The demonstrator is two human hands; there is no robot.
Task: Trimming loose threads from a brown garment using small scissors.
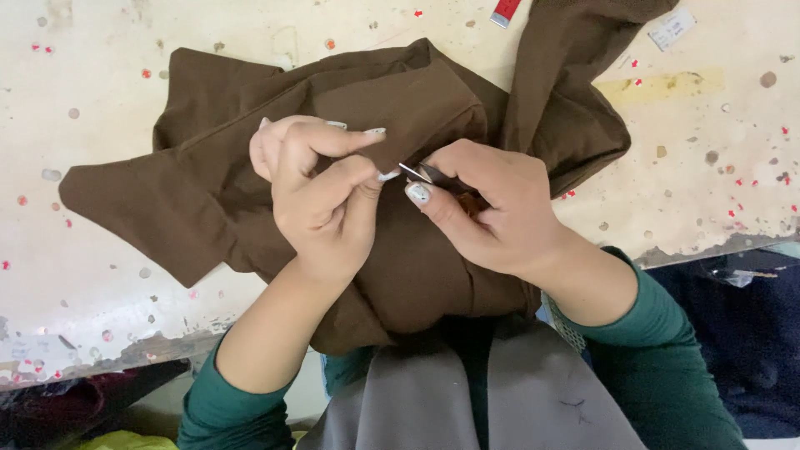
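A brown cloth garment (208,192) lies bunched on a worn cream table (92,275). My left hand (321,196) pinches a fold of the brown cloth at the garment's middle, fingers closed on it. My right hand (492,208) sits just to the right of it and grips a small pair of metal snips (429,175), whose blades point left toward the pinched fold and nearly touch my left thumb. Both forearms wear dark green sleeves.
Small red and grey scraps dot the table. A red tag (505,12) lies at the far edge, a white label (672,28) at the far right. Dark blue fabric (742,325) sits below the table's right edge, dark red cloth (50,404) at lower left.
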